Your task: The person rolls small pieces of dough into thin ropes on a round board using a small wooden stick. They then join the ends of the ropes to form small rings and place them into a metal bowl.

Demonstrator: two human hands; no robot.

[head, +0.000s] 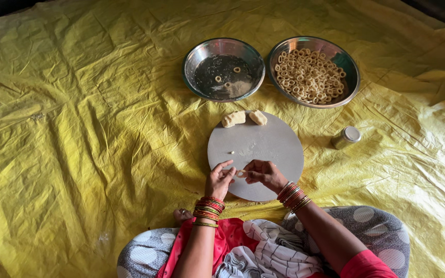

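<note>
Nearest the camera, the person sits on the floor with knees spread under grey spotted cloth (382, 229) and a red garment (233, 239), both wrists stacked with red and gold bangles (209, 208). Just beyond, the left hand (220, 180) and the right hand (264, 174) meet over the near edge of a round grey board (263, 141). Between them they pinch a small pale dough ring (241, 174): the fingertips of each hand are closed on it, left from one side, right from the other, and it hangs just above the board. Further out on the board lies a tiny scrap of dough (231, 152), and at the far rim sit 2 dough lumps (243, 118), side by side and nearly touching. To the right of the board, well apart from it, a small jar (346, 137) with a pale lid lies on the yellow sheet (78, 128). Farthest off stand 2 steel bowls, touching rim to rim: the left bowl (194, 56) holds a few rings and some crumbs, and the right bowl (348, 62) is heaped with finished rings (309, 76).
</note>
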